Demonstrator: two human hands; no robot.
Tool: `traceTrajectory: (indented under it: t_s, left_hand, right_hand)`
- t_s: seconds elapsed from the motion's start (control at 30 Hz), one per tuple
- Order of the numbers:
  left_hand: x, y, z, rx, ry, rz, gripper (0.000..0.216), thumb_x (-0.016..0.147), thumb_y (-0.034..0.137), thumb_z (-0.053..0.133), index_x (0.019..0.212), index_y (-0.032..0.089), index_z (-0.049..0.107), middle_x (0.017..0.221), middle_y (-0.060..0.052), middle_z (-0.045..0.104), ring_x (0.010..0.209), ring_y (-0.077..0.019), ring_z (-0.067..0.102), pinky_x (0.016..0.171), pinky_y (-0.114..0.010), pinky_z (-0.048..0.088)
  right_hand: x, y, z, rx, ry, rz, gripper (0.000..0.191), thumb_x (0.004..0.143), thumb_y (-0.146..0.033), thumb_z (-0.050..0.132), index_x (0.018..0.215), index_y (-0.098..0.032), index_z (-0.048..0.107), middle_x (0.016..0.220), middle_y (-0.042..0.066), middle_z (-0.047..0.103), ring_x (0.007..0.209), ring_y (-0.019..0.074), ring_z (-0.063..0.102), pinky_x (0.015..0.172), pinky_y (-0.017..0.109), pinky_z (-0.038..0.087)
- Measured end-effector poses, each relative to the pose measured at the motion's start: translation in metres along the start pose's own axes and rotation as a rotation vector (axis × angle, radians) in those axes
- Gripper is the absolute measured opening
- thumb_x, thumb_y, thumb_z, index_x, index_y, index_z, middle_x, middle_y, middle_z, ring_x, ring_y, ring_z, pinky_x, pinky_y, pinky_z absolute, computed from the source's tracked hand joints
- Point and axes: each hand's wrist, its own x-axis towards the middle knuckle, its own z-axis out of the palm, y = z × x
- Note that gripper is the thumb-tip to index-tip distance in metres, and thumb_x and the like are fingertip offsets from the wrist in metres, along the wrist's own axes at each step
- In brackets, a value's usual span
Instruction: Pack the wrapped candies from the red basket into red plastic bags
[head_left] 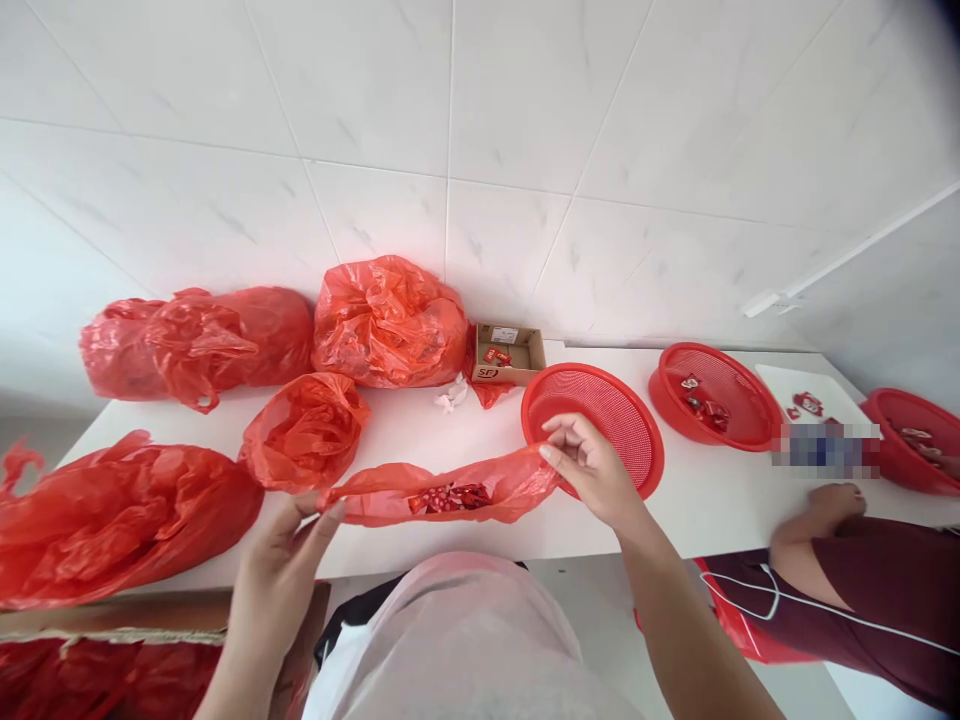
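Observation:
A red plastic bag [517, 490] is stretched wide between my hands above the table's front edge. My left hand [289, 550] pinches its left end, and my right hand [589, 465] pinches its right end between thumb and fingers. Through the bag's long opening show several small red wrapped pieces [450, 498]. Just behind my right hand lies a red mesh basket [592, 385], its visible inside holding nothing I can make out. Close to my left hand sits a crumpled red bag [304, 430].
Large red bags [390, 320] line the wall, and another full one [135, 510] lies at front left. A small cardboard box [510, 355] holds red packets. To the right, a red basket [716, 395] contains wrapped pieces. A co-worker's arm [817, 520] rests near a white tray [840, 395].

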Motion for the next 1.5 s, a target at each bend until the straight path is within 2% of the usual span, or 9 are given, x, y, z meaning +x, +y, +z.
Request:
traceTrajectory:
  t_s: [0.37, 0.47, 0.57, 0.7, 0.9, 1.07, 1.23, 1.33, 1.5]
  left_hand:
    - [-0.022, 0.021, 0.025, -0.188, -0.25, 0.169, 0.031, 0.072, 0.051, 0.069, 0.069, 0.021, 0.066, 0.135, -0.01, 0.056, 0.134, -0.0353, 0.041, 0.111, -0.047, 0.033]
    - [-0.019, 0.022, 0.025, -0.207, -0.471, 0.151, 0.03, 0.078, 0.042, 0.068, 0.099, 0.021, 0.07, 0.119, -0.012, 0.064, 0.126, -0.0332, 0.051, 0.108, -0.046, 0.037]
    - [-0.017, 0.022, 0.039, -0.149, -0.661, 0.13, 0.064, 0.077, 0.034, 0.07, 0.136, 0.022, 0.048, 0.099, -0.007, 0.067, 0.104, -0.028, 0.062, 0.097, -0.043, 0.046]
    - [-0.018, 0.026, 0.067, 0.102, -0.829, 0.167, 0.036, 0.078, 0.028, 0.064, 0.113, 0.02, 0.06, 0.092, -0.004, 0.065, 0.088, -0.0223, 0.06, 0.083, -0.035, 0.05]
    - [-0.007, 0.029, 0.072, -0.005, -0.747, 0.028, 0.034, 0.092, 0.047, 0.043, 0.086, 0.018, 0.059, 0.075, 0.0, 0.057, 0.067, -0.014, 0.051, 0.064, -0.025, 0.045]
    - [0.004, 0.028, 0.065, -0.143, -0.73, -0.049, 0.041, 0.092, 0.055, 0.042, 0.086, 0.017, 0.058, 0.058, 0.006, 0.046, 0.052, -0.0098, 0.041, 0.053, -0.022, 0.037]
    - [0.01, 0.026, 0.061, 0.009, -0.738, 0.092, 0.031, 0.092, 0.04, 0.048, 0.095, 0.017, 0.067, 0.082, -0.004, 0.066, 0.074, -0.0156, 0.057, 0.071, -0.027, 0.045]
    - [0.009, 0.022, 0.06, 0.186, -0.757, 0.244, 0.021, 0.085, 0.025, 0.051, 0.09, 0.018, 0.07, 0.078, -0.002, 0.067, 0.066, -0.014, 0.056, 0.064, -0.025, 0.044]
    - [0.005, 0.015, 0.065, 0.386, -0.584, 0.51, 0.026, 0.071, 0.003, 0.043, 0.078, 0.021, 0.061, 0.073, 0.002, 0.067, 0.06, -0.0105, 0.055, 0.057, -0.02, 0.04]
  right_hand:
    - [-0.015, -0.045, -0.002, -0.152, -0.107, -0.04, 0.02, 0.084, -0.034, 0.064, 0.103, -0.028, 0.059, 0.088, 0.001, 0.059, 0.073, 0.0139, 0.055, 0.066, 0.028, 0.05]
    - [-0.015, -0.058, 0.004, -0.195, -0.128, -0.039, 0.014, 0.083, -0.028, 0.064, 0.098, -0.028, 0.061, 0.085, 0.0, 0.06, 0.075, 0.015, 0.056, 0.067, 0.029, 0.05]
    - [-0.02, -0.076, 0.024, -0.122, -0.308, -0.109, 0.012, 0.083, -0.023, 0.064, 0.094, -0.026, 0.062, 0.087, 0.0, 0.061, 0.078, 0.0148, 0.058, 0.068, 0.027, 0.05]
    - [-0.018, -0.088, 0.06, -0.024, -0.453, -0.279, 0.012, 0.084, -0.018, 0.064, 0.095, -0.022, 0.062, 0.095, 0.001, 0.061, 0.082, 0.0121, 0.06, 0.075, 0.025, 0.05]
    - [0.002, -0.05, 0.074, -0.046, -0.302, -0.3, 0.032, 0.085, -0.027, 0.066, 0.116, -0.023, 0.058, 0.116, 0.005, 0.062, 0.102, 0.0166, 0.059, 0.09, 0.031, 0.047]
    - [-0.009, -0.033, 0.065, -0.002, -0.33, -0.193, 0.01, 0.092, -0.025, 0.054, 0.097, -0.02, 0.062, 0.087, 0.0, 0.065, 0.079, 0.0129, 0.059, 0.074, 0.026, 0.047]
    - [-0.011, -0.039, 0.062, 0.015, -0.439, -0.271, 0.012, 0.088, -0.032, 0.064, 0.088, -0.021, 0.068, 0.096, 0.003, 0.065, 0.09, 0.0162, 0.06, 0.086, 0.03, 0.046]
    - [0.002, -0.027, 0.073, 0.106, -0.353, -0.26, 0.026, 0.096, -0.039, 0.05, 0.11, -0.024, 0.066, 0.114, 0.007, 0.062, 0.108, 0.0187, 0.057, 0.096, 0.034, 0.043]
    - [0.017, -0.002, 0.099, 0.194, -0.362, -0.096, 0.044, 0.1, -0.047, 0.035, 0.136, -0.024, 0.049, 0.086, 0.002, 0.064, 0.076, 0.0142, 0.058, 0.076, 0.03, 0.048]
